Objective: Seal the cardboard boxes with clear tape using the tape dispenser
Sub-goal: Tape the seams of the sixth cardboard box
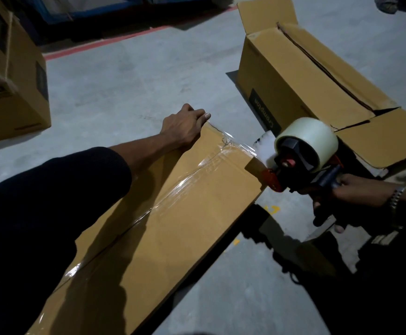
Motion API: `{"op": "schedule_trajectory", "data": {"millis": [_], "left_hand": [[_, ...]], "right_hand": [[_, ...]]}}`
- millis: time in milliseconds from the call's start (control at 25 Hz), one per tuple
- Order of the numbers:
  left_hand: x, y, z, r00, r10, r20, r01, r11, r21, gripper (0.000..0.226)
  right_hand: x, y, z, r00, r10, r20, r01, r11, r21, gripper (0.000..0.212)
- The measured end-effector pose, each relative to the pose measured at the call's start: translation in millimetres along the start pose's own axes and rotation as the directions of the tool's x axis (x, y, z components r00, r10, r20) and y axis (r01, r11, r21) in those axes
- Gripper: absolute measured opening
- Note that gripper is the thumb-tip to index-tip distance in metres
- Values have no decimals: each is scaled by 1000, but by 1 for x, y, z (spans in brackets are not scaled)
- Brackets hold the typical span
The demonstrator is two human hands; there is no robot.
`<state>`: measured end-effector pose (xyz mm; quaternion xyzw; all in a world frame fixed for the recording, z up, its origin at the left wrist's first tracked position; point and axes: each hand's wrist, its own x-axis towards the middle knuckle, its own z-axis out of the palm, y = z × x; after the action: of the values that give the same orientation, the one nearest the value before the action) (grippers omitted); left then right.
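Nearest to the camera is a dark sleeve (52, 201) at 8 o'clock, and it leads up to the left hand (185, 125), which lies over the far corner of the long cardboard box (173, 226), fingers bent over the edge and pressing it down. A strip of clear tape (173, 189) runs along the centre seam of this box, wrinkled near the far end. At 3 o'clock the right hand (356, 194), with a metal watch band (395, 197) on the wrist, grips the handle of the tape dispenser (303, 165); its red front edge touches the box end, and the tape roll (310, 139) sits on top. Behind it, at 1 o'clock, an unsealed box (301, 76) stands with open flaps. Another box (11, 76) stands at 10 o'clock on the grey floor (136, 81).
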<state>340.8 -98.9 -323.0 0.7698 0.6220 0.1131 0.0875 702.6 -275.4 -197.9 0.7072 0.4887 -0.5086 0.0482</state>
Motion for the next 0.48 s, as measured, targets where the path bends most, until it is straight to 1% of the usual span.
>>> {"op": "schedule_trajectory", "data": {"millis": [120, 160, 240, 280, 360, 400, 440, 480], "left_hand": [[1, -2, 3, 999, 28, -26, -28, 1000, 3, 38], [2, -2, 5, 999, 22, -32, -22, 1000, 4, 40], [1, -2, 6, 1000, 2, -30, -2, 1000, -12, 44], [-1, 0, 5, 999, -8, -36, 7, 1000, -22, 46], [-7, 7, 2, 997, -8, -76, 9, 1000, 4, 52], [-10, 15, 2, 995, 19, -99, -15, 999, 34, 53], [-15, 25, 1, 992, 66, -106, -61, 997, 48, 52], [-20, 38, -2, 987, 137, -87, -135, 990, 34, 51]], "right_hand": [[-4, 15, 2, 998, -17, -56, 12, 996, -87, 39], [-4, 16, 4, 999, -16, -47, 13, 997, -76, 39], [-2, 17, 9, 1000, 11, -22, -11, 1000, -22, 35], [-1, 16, 11, 1000, 24, 13, -25, 999, 23, 32], [2, 19, 13, 996, 62, 65, -67, 995, 70, 19], [6, 22, 12, 996, 69, 62, -73, 996, 59, 15], [8, 23, 12, 997, 66, 48, -68, 997, 34, 15], [11, 25, 12, 997, 60, 40, -61, 998, 32, 16]]}}
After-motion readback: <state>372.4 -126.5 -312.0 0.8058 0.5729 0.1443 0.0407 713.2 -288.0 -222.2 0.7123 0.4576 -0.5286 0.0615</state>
